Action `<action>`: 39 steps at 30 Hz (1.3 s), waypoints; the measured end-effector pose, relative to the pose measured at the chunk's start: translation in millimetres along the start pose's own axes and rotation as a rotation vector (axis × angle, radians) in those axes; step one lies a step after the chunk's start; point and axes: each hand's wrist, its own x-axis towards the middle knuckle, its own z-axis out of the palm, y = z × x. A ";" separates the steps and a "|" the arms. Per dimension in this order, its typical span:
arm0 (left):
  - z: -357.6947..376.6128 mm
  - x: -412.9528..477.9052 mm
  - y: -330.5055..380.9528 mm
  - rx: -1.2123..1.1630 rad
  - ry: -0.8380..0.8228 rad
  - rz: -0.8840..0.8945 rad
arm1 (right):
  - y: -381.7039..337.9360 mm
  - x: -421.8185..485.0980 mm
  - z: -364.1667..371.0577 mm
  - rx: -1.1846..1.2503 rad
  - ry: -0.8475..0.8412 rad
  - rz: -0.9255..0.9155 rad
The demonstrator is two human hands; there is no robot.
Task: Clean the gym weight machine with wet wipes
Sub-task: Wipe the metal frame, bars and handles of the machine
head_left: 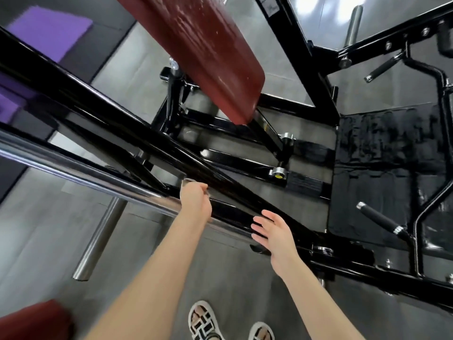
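2 hands: wipe (187, 180)-fisted left (195, 201), splayed right (273, 235)

We see grey floor (44, 229), dark seams between panels; purple mat (49, 28) upper left; pale light glare (308, 6) top right.

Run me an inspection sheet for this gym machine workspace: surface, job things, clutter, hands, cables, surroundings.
Surface: grey floor under the machine.
Job's things: glossy black frame bar; chrome bar beside it; dark red pad above, streaked; pale wipe peeking from the left hand.
Clutter: nothing seen.
Grippers: left hand curled round the wipe, at the frame bar; right hand open, fingers spread by the frame bar, contact unclear.
Cables: nothing seen.
Surroundings: purple mat upper left; black footplate at right; sandalled feet below.
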 end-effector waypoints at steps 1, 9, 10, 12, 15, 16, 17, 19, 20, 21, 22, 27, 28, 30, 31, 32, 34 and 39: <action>3.9 0.1 -9.4 -0.007 0.010 0.054 | -0.4 3.4 -4.1 0.029 -0.014 0.002; 41.5 2.9 -99.8 0.128 -0.057 -0.038 | 29.8 43.9 -40.9 -0.282 -0.046 -0.070; 41.0 5.7 -97.0 0.124 -0.061 -0.032 | 42.6 53.0 -44.4 -0.433 -0.054 -0.109; 35.6 8.4 -79.9 0.038 -0.042 -0.034 | 69.8 68.5 -48.6 -0.651 -0.092 -0.146; 33.4 9.4 -68.2 0.035 0.019 0.069 | 100.5 79.6 -47.7 -0.717 -0.137 -0.193; 35.5 6.5 -77.4 0.106 0.021 0.084 | 108.4 80.2 -48.0 -0.709 -0.134 -0.214; 38.2 4.3 -92.0 0.159 0.014 0.090 | 114.2 79.7 -49.1 -0.699 -0.127 -0.233; 43.7 1.3 -125.2 0.181 -0.068 0.037 | 123.6 78.5 -55.5 -0.622 -0.119 -0.253; 46.7 -0.1 -137.5 0.143 -0.111 -0.012 | 125.5 77.7 -60.1 -0.557 -0.115 -0.248; 48.8 -1.3 -145.2 0.095 -0.139 -0.049 | 125.3 78.1 -65.5 -0.478 -0.104 -0.244; 49.3 -0.7 -149.0 0.049 -0.154 -0.065 | 122.9 80.3 -69.9 -0.390 -0.084 -0.242; 44.9 -6.1 -147.9 0.013 -0.220 -0.051 | 91.8 87.0 -67.8 0.025 -0.053 -0.249; 43.2 -8.9 -145.9 0.049 -0.245 -0.054 | 86.0 88.8 -62.1 0.078 -0.058 -0.251; 38.5 -6.8 -142.0 0.168 -0.324 -0.052 | 77.0 94.6 -48.1 0.171 -0.076 -0.239; 36.5 -3.1 -140.4 0.235 -0.369 -0.057 | 73.7 97.8 -41.1 0.216 -0.088 -0.240; 35.2 -0.5 -138.0 0.312 -0.402 -0.070 | 72.5 102.3 -34.8 0.255 -0.100 -0.243; 36.1 -0.2 -132.8 0.446 -0.484 -0.083 | 71.4 109.3 -26.8 0.286 -0.068 -0.276; 31.6 -10.6 -134.9 0.779 -0.675 0.071 | 82.5 116.5 -44.4 0.340 0.134 -0.396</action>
